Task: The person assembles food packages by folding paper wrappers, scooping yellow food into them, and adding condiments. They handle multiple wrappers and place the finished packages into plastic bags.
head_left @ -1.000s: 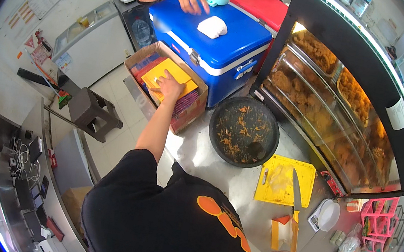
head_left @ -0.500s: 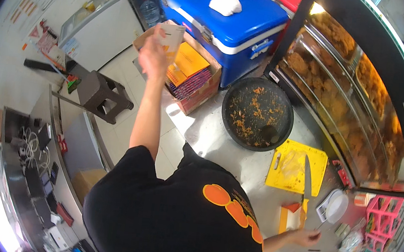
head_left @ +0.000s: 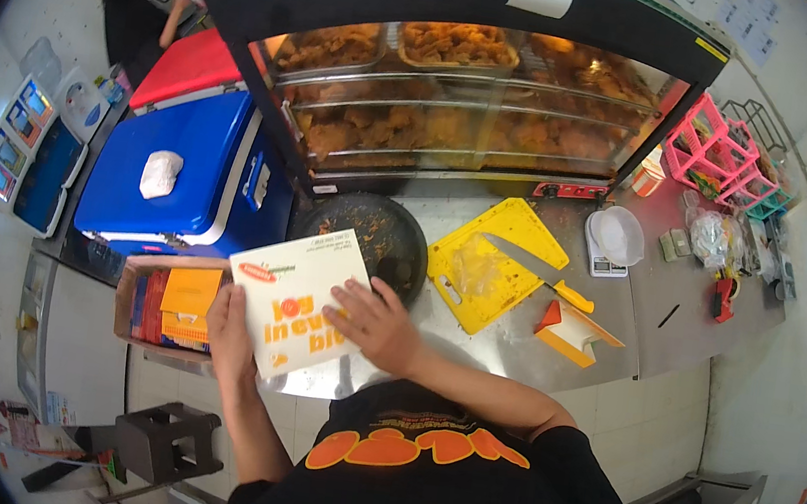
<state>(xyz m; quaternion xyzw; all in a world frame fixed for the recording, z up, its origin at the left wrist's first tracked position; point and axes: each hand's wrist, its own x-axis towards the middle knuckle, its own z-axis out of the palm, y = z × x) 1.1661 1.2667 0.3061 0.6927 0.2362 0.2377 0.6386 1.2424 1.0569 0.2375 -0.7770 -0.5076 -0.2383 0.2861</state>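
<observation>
A flat white carton (head_left: 288, 288) with orange print is held tilted in front of me, over the counter's near edge. My left hand (head_left: 230, 332) grips its left edge, thumb on the printed face. Fingers spread, my right hand (head_left: 374, 329) lies across the carton's right side; its underside is hidden. Behind the carton, partly covered by it, is a round black pan (head_left: 395, 236) with orange crumbs. Left of my left hand stands a cardboard box (head_left: 128, 294) of packed orange and red cartons (head_left: 192, 292).
A knife (head_left: 524, 257) lies on a yellow cutting board (head_left: 467, 305), beside an open small carton (head_left: 575, 334) and a scale (head_left: 608, 267). A lit glass food cabinet (head_left: 472, 185) spans the back. Blue cooler (head_left: 152, 206) stands left; a person (head_left: 131, 7) is beyond it. Stool (head_left: 163, 444) below left.
My view has swung right. My left hand has brought the white carton from above the cardboard box to in front of me, and my right hand has come onto it.
</observation>
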